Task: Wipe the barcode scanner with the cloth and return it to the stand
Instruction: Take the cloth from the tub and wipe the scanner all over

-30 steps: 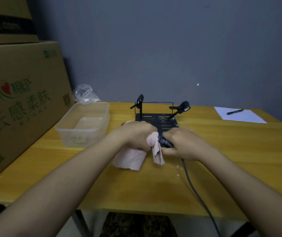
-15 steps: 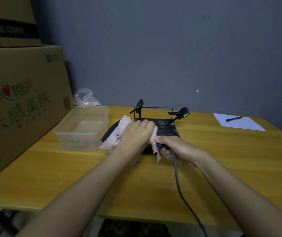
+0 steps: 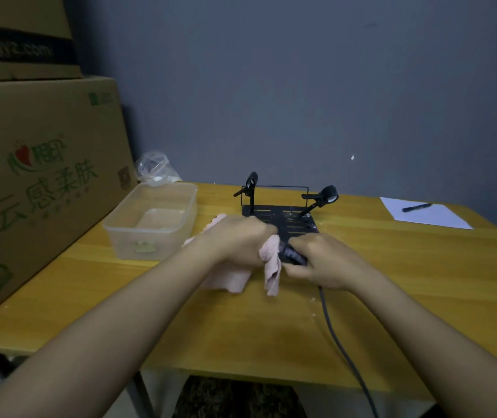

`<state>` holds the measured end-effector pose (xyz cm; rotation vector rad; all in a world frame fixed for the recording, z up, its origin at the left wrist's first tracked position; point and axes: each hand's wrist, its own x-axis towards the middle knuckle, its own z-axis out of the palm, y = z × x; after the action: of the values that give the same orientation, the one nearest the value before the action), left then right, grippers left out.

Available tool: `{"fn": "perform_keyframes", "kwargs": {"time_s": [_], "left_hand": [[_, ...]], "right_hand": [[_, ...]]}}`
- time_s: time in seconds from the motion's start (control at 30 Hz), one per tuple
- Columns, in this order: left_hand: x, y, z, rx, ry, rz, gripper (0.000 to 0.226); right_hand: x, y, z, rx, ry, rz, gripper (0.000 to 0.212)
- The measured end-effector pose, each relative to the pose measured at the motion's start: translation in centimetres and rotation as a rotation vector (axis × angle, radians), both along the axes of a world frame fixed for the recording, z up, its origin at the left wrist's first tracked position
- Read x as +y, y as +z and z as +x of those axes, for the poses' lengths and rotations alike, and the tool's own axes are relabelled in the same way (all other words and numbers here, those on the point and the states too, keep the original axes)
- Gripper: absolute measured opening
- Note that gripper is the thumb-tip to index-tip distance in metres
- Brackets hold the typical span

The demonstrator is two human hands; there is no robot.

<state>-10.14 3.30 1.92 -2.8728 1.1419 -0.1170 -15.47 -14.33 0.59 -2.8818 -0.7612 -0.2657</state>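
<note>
Mostly hidden, the barcode scanner (image 3: 292, 254) is clamped in the right hand (image 3: 322, 260). The left hand (image 3: 235, 241) fingers clutch the pink cloth (image 3: 270, 263) against it, near the stand (image 3: 283, 217).

The scanner (image 3: 292, 254) is black and mostly hidden; only a short ribbed stretch of it shows, lying slantwise above the table, off the stand. A dark cable (image 3: 336, 336) runs from it toward the near table edge. The cloth (image 3: 270, 263) is pale pink and crumpled, wrapped over the scanner's left end, with loose folds hanging down to the tabletop. The stand (image 3: 283, 217) is a black slotted plate with a wire rail and two upright clips, just behind the scanner.
</note>
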Motion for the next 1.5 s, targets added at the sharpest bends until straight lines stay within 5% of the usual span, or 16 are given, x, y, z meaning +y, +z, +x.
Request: {"fn": "perform_keyframes", "kwargs": {"time_s": [0.17,0.33,0.47,0.7,0.83,0.97,1.1,1.17,1.3,1.4,1.47,1.5], "left_hand": [[-0.2,0.2,-0.7,-0.642,-0.139,-0.209,0.023],[-1.3,-0.2,0.5,-0.792,-0.025,-0.341,0.022],[-1.8,-1.2,1.2,-0.600,0.063,-0.454,0.040],[-0.6,-2.0,-0.2,-0.447,-0.009,-0.478,0.065],[1.2,-2.2,-1.7,-0.107,0.014,-0.607,0.040],[2.2,-1.1,-2.3,0.387,0.190,-0.173,0.081],[1.6,1.8,-2.8,0.712,0.256,-1.041,0.023],[0.9,2.4,-2.6,0.841,0.394,-1.297,0.030],[0.8,1.1,-1.8,1.099,0.567,-1.485,0.053],[1.8,0.1,-1.9,1.120,0.558,-1.563,0.037],[2.6,-0.3,-2.2,1.126,0.543,-1.607,0.030],[3.1,-0.4,-2.3,1.126,0.540,-1.625,0.029]], "right_hand": [[-0.3,0.2,-0.6,0.140,-0.004,0.510,0.038],[1.5,0.4,-0.7,0.363,-0.043,1.011,0.046],[2.7,0.3,-0.1,0.499,-0.188,1.260,0.033],[1.9,0.4,0.7,0.423,-0.273,1.224,0.032],[1.3,0.5,0.6,0.285,-0.308,1.204,0.033],[0.6,1.0,0.3,0.031,-0.256,0.955,0.040],[1.0,0.6,-0.6,-0.126,-0.224,0.644,0.031],[1.6,0.0,-0.9,-0.322,-0.221,0.396,0.036],[2.7,-1.8,-1.3,-0.546,-0.134,0.100,0.034],[2.8,-2.2,-1.2,-0.258,-0.136,0.127,0.043],[1.9,-1.6,-0.9,0.232,-0.142,0.572,0.059],[1.4,-1.9,-0.2,0.310,-0.166,0.749,0.065]]}}
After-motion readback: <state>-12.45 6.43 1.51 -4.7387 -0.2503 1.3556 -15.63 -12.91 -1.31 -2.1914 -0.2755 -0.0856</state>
